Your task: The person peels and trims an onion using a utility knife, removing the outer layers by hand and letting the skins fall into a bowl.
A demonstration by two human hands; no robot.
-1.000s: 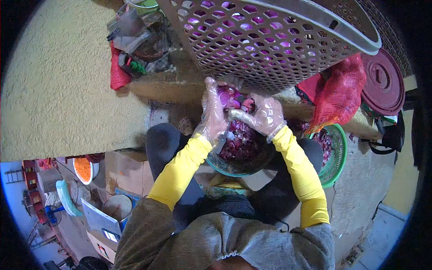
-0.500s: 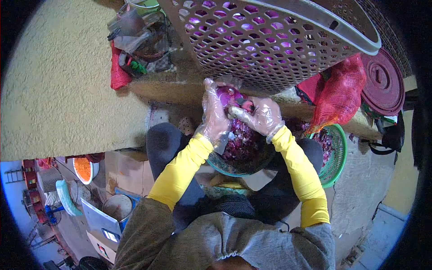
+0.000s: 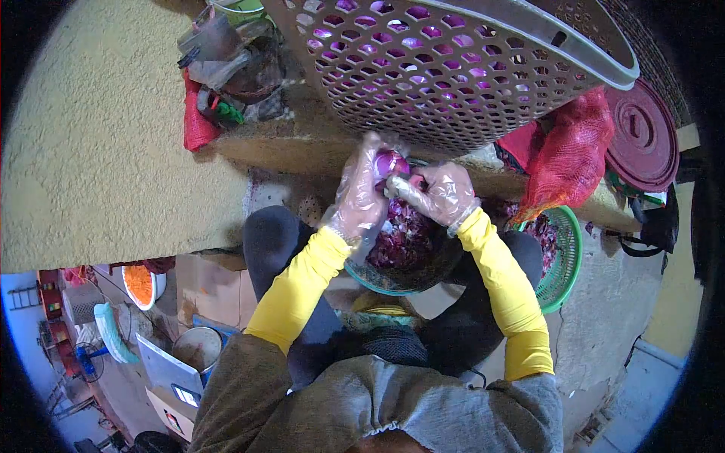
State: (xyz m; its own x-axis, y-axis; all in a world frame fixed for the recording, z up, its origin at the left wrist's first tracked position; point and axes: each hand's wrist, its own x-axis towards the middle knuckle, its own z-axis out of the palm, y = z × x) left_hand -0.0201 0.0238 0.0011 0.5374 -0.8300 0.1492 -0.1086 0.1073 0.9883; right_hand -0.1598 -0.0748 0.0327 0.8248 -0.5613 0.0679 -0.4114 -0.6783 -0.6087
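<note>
My left hand [image 3: 361, 189], in a clear plastic glove, is closed round a purple-skinned red onion [image 3: 390, 164]. Against the onion's right side is my right hand [image 3: 436, 192], gloved too, its fingers wrapped round a small tool with a pinkish-red handle [image 3: 417, 181]; its working end is hidden by the fingers and onion. Below both hands, between my knees, stands a dark green basin [image 3: 381, 285] holding a heap of purple onion peelings [image 3: 396, 241].
A large perforated basket [image 3: 423, 113] full of onions leans just beyond my hands. To the right are a red mesh sack [image 3: 570, 162], a maroon lid [image 3: 642, 136] and a green basket [image 3: 568, 275] with peelings. At lower left stands a bowl of orange shreds [image 3: 140, 285].
The onion has turned in my left hand and sits slightly lower. My right hand's thumb has stayed close against it, and both hands keep their grip.
</note>
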